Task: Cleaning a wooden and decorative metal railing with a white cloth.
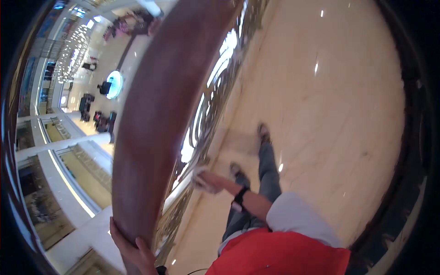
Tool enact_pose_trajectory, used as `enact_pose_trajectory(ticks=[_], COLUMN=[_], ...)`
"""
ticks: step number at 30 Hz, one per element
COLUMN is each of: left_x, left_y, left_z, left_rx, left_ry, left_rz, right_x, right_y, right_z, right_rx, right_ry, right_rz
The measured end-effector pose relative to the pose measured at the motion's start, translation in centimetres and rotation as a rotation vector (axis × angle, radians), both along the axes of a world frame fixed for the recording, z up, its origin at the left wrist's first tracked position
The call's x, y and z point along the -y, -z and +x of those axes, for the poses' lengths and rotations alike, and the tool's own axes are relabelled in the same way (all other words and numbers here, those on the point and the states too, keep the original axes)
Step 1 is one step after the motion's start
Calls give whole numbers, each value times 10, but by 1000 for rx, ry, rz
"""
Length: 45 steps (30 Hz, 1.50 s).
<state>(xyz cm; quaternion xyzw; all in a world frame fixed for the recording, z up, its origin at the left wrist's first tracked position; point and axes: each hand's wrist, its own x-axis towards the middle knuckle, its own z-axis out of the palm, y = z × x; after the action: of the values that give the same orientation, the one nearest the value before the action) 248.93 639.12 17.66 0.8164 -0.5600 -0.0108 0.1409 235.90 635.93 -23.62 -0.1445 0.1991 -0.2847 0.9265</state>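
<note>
A broad, dark reddish-brown handrail (154,103) curves from the top of the view down to the lower left. Around its lower end my left hand (134,249) is closed, thumb on the near side and fingers over the far edge. My right hand (208,181), blurred, holds a whitish cloth (199,177) beside the ornate metal balustrade (220,99) under the rail. A dark band with a small device (239,201) is on my right wrist.
Shiny beige floor tiles (326,103) lie under my feet, with a dark border at the right. Beyond the rail is a drop to a lower hall, where a round lit stand (114,85), dark furniture and hanging lights (74,55) show.
</note>
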Motion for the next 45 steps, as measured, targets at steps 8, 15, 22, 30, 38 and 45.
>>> enact_pose_trajectory(ticks=[8, 15, 22, 30, 38, 45], left_x=[-23, -25, -60, -144, -302, -408], left_y=[11, 37, 4, 64, 98, 107], left_z=[15, 32, 24, 61, -121, -88], left_rx=[76, 103, -298, 277, -1258, -1390], left_ry=[-9, 38, 270, 213, 611, 154], left_rz=[-67, -313, -433, -422, 263, -31], right_x=[-51, -55, -101, -153, -264, -331], right_y=[-87, -134, -154, -232, -261, -299], right_z=[-112, -191, -265, -268, -172, -150], right_rx=[-573, -1094, -1125, -638, -762, -75], right_ry=[29, 177, 419, 532, -177, -408], right_rz=[130, -328, -276, -182, -1328, -498])
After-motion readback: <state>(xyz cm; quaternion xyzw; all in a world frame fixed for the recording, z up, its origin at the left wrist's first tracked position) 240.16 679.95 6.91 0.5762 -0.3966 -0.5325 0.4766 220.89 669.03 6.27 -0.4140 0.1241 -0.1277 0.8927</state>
